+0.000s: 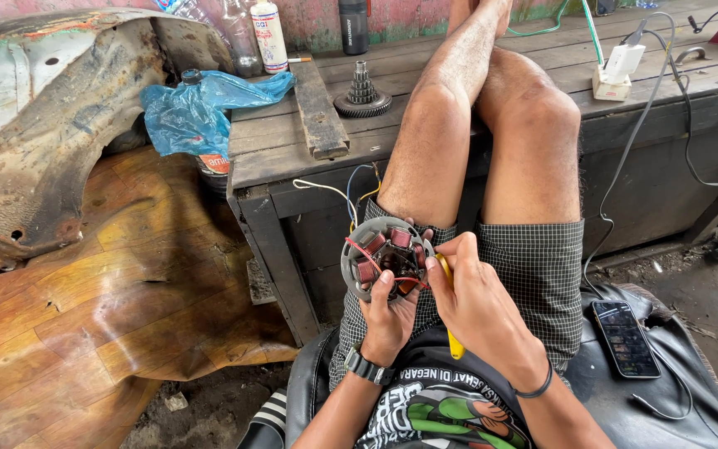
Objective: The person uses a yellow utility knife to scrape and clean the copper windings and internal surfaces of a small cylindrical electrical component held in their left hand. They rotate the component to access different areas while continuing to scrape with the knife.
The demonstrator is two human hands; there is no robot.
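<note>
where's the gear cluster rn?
Head view, upper centre: the gear cluster stands on the wooden bench, just right of a loose wood block and left of the person's raised knee.

A rough repair workshop: a worn wooden workbench (292, 145) carries a gear cluster (362, 93), with a rusted metal body panel (51, 125) lying left of it on dirt ground.

gear (362, 90) on bench (276, 150) | phone (626, 338) right of lap | panel (43, 125) left
</note>
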